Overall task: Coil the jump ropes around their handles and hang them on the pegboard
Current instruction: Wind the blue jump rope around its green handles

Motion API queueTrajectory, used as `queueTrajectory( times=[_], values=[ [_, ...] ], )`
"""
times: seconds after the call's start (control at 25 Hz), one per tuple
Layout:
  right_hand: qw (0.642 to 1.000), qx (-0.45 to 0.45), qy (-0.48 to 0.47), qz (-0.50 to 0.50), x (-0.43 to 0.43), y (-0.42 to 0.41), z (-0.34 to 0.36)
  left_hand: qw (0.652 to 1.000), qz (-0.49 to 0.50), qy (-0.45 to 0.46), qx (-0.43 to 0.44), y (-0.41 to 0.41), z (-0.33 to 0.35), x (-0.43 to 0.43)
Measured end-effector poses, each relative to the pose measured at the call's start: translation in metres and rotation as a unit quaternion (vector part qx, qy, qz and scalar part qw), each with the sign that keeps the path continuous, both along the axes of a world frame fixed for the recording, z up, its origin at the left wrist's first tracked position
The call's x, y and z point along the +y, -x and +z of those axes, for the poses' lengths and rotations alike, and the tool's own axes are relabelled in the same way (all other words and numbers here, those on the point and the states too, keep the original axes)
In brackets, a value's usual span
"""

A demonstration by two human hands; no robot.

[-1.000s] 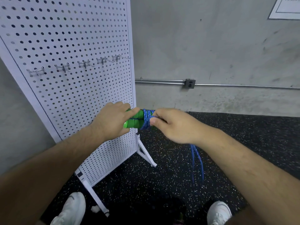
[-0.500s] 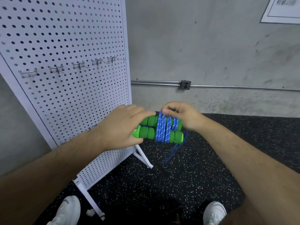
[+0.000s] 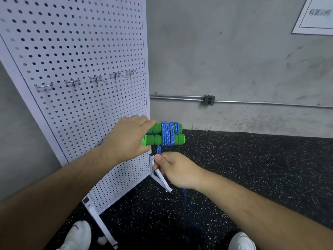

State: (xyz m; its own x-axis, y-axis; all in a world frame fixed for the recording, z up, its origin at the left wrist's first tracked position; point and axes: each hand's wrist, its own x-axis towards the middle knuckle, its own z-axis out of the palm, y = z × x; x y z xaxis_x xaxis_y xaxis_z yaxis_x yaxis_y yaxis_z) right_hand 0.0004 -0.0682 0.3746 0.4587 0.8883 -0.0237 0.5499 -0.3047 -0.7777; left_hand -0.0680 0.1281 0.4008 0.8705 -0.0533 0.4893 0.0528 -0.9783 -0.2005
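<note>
Green foam handles (image 3: 155,139) are held side by side and level, in mid-air just in front of the pegboard's right edge. Their left ends are gripped by the left hand (image 3: 128,139), whose fingers are curled over the top of the pair; the thumb is hidden beneath. Blue rope (image 3: 168,135) is wound in several tight turns round the middle of both handles, and the right ends are left showing. From the underside of the coil one strand is drawn straight down to the right hand (image 3: 177,169), just below the handles, where it is pinched between thumb and bent forefinger, the other fingers being curled in. Below that hand the loose rope is seen trailing toward the speckled floor (image 3: 252,168), blurred. White pegboard (image 3: 81,42) is stood on angled feet at the left, and a row of metal hooks (image 3: 73,83) is fixed across it, well above the handles. A grey wall (image 3: 225,60) is seen behind, crossed by a pipe (image 3: 261,102) with an outlet (image 3: 209,100). White shoes (image 3: 79,235) are seen at the bottom edge.
</note>
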Motion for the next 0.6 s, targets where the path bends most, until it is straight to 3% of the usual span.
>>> queueTrajectory(
  times=[0.12,0.32,0.48,0.6],
  values=[
    [0.995,-0.099,0.032,0.011,-0.008,0.001,0.020,0.999,0.014,-0.028,0.019,0.000,0.000,-0.007],
    [0.991,-0.131,0.025,0.030,-0.028,-0.008,0.068,0.997,0.005,-0.062,0.036,0.000,-0.001,-0.008],
    [0.952,-0.303,0.028,0.025,-0.036,-0.017,0.083,0.997,-0.050,-0.050,0.035,0.002,-0.008,-0.008],
    [0.936,-0.351,0.011,-0.006,-0.038,-0.032,0.086,0.992,-0.107,-0.046,0.051,0.002,-0.011,-0.013]
  ],
)
